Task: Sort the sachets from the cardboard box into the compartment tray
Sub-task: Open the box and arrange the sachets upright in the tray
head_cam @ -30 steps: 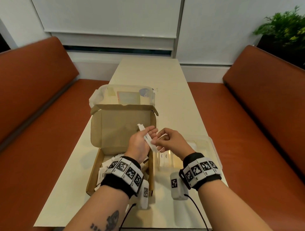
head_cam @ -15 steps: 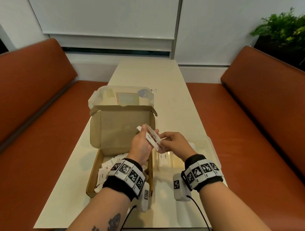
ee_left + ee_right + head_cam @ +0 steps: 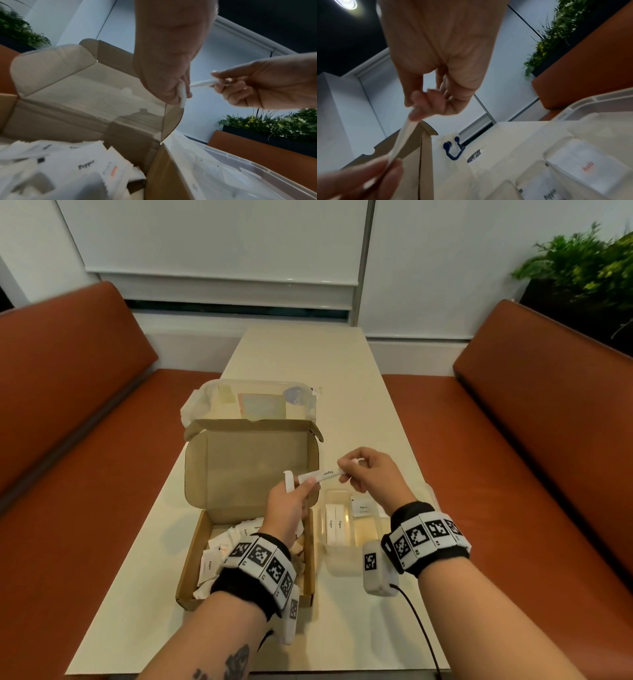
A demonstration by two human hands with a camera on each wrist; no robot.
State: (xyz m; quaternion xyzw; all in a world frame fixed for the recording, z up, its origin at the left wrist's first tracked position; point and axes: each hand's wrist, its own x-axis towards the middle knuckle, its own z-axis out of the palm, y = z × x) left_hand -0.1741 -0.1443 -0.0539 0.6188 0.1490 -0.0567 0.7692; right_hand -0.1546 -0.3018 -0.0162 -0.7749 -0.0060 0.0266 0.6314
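Note:
My left hand (image 3: 301, 486) hovers above the open cardboard box (image 3: 191, 559) and grips a white sachet (image 3: 289, 482), which also shows in the left wrist view (image 3: 182, 97). A long sugar stick (image 3: 325, 474) spans the gap between both hands. My right hand (image 3: 346, 470) pinches its right end, and its left end sits at my left thumb. The stick (image 3: 402, 139) runs down from my right hand (image 3: 416, 108). Several loose sachets (image 3: 219, 546) lie in the box. The clear compartment tray (image 3: 339, 568) to the right holds two sugar sticks (image 3: 334, 522) and a pepper sachet (image 3: 363, 506).
The box lid (image 3: 250, 463) stands upright behind my hands. A clear zip pouch (image 3: 253, 402) lies beyond it on the cream table (image 3: 342, 364). Orange benches (image 3: 68, 405) flank the table, and a plant (image 3: 582, 268) stands at the far right.
My hands were together over the box. My right hand has since moved right and slightly up, drawing the sugar stick out from the sachets in my left hand.

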